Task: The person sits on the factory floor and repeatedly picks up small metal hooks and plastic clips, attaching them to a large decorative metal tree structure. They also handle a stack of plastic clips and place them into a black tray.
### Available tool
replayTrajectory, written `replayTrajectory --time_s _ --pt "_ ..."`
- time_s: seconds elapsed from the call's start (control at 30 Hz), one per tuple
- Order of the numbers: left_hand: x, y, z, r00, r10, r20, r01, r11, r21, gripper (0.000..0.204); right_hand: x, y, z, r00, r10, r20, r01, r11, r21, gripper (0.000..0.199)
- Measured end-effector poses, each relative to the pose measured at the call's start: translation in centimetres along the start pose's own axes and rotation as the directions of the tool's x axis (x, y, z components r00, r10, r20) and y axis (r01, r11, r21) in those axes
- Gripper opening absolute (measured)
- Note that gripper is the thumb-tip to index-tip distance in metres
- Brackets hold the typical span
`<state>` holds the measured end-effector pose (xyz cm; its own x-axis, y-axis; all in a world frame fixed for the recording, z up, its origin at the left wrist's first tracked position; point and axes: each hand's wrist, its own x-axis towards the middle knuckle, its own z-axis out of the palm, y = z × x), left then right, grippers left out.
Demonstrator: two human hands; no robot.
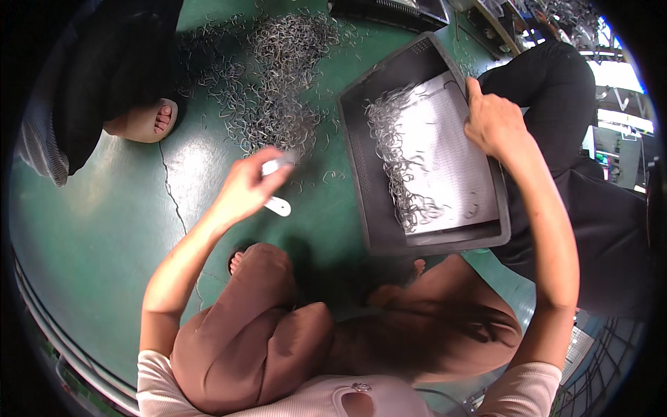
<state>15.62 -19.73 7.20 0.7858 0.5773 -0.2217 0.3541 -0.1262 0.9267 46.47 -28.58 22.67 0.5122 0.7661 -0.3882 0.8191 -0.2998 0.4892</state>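
My left hand point(251, 182) is closed around a white-handled tool point(278, 206) with a hole in the handle's end. Its far end is blurred, so its exact kind is unclear. Just beyond it, a heap of small curved metal wire hooks point(278, 104) lies on the green floor. My right hand point(495, 119) grips the right rim of a black plastic bin point(356, 177), which looks tilted. Inside the bin, more metal hooks point(397, 167) bunch along the left side of a pale, light-reflecting sheet point(451, 160).
A person's sandalled foot point(161, 119) stands on the left. Another person's dark-trousered leg point(556, 83) is close to the bin's right side. Another black bin point(392, 12) sits at the far edge. My bent legs point(257, 326) are in front of me on the floor point(125, 208).
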Motion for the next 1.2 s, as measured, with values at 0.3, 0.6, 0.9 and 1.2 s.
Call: replayTrajectory --time_s 0.3,0.6,0.9,1.2 --pt "7.0 9.1 9.0 0.791 0.334 0.513 -0.374 0.927 -0.027 0.075 0.5 -4.0 -7.8 0.973 0.017 0.231 0.013 0.992 -0.124 0.054" --pt "6.9 13.7 5.8 0.831 0.47 0.297 -0.473 0.878 -0.066 0.082 -2.0 -7.4 -17.7 0.963 -0.19 -0.193 0.147 0.965 -0.215 0.042" --pt "10.3 9.1 10.0 0.827 0.312 0.467 -0.314 0.946 -0.076 0.077 3.5 -9.4 -12.3 0.994 -0.107 0.03 0.111 0.942 -0.318 0.028" --pt "11.3 6.7 12.7 0.805 0.334 0.491 -0.326 0.939 -0.104 0.08 4.5 -7.5 -10.4 0.999 -0.047 0.014 0.049 0.977 -0.208 0.039"
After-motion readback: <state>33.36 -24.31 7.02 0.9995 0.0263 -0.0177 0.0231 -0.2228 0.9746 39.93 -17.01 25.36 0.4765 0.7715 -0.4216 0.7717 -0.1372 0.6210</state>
